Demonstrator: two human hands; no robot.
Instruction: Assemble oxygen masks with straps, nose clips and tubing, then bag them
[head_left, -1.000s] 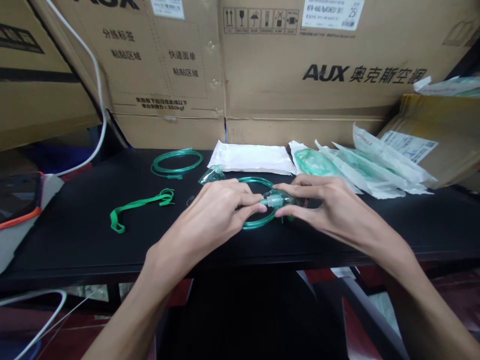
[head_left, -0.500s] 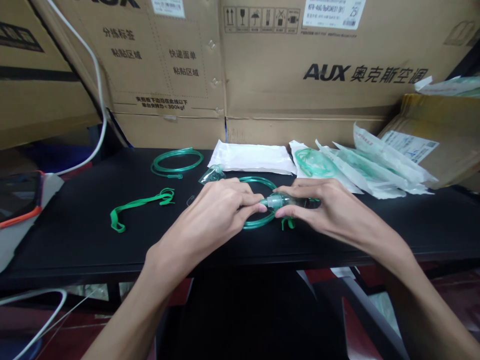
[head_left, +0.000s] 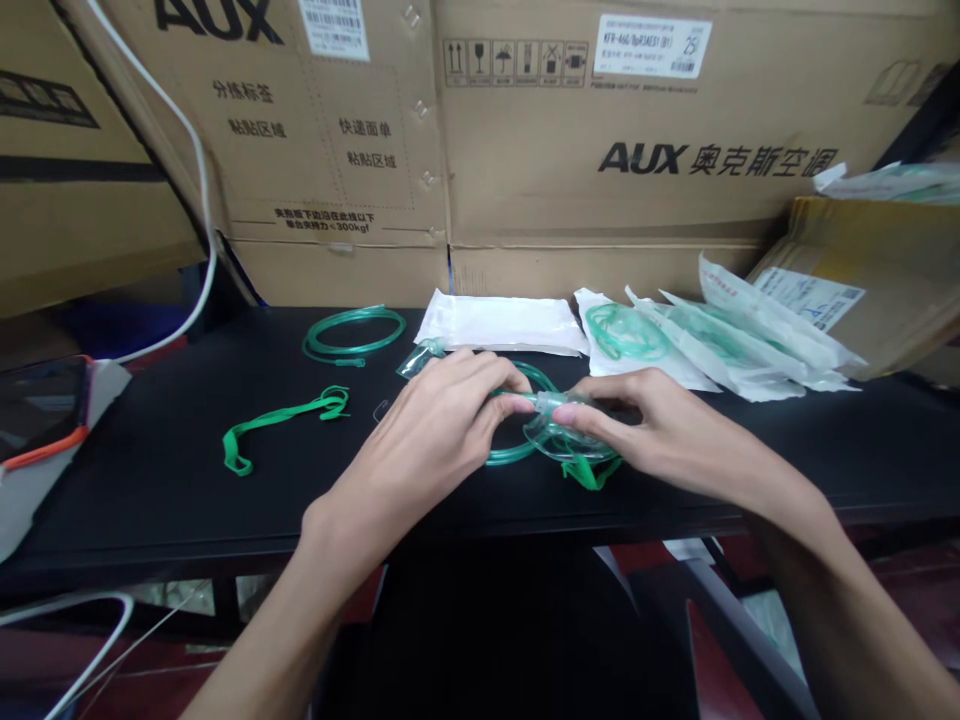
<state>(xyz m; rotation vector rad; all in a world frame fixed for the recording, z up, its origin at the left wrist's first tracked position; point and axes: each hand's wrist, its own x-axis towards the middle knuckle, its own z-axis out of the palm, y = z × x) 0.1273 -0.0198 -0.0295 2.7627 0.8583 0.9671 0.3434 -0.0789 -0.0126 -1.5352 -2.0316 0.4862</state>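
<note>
Since the tube end meets the clear neck (head_left: 550, 403) of the mask (head_left: 541, 436), the joint looks made or close to it; can't tell if it's fully pushed home, as your fingertips crowd the spot. Mask sits at the near middle of the black table (head_left: 176, 430), right of centre, with a green strap (head_left: 589, 473) bunched at its near edge. Left over, by the look of it: a second tube coil (head_left: 352, 316), far left; a loose strap (head_left: 281, 415) nearer on the left; another clear piece (head_left: 415, 360), partly behind your hand. None touched. Sealed packs (head_left: 731, 335), far right, also lie apart from your hands.

Pose: your left hand (head_left: 457, 405) is back up, thumb and fingers pinching the green tube (head_left: 517, 396) right beside the neck. Your right hand (head_left: 637, 420) comes in from the right, thumb pressed at the neck, fingers around the far side, partly hidden; grip reads as closed on the mask. Forearms slant inward from the near corners, fingertips almost meeting.
</note>
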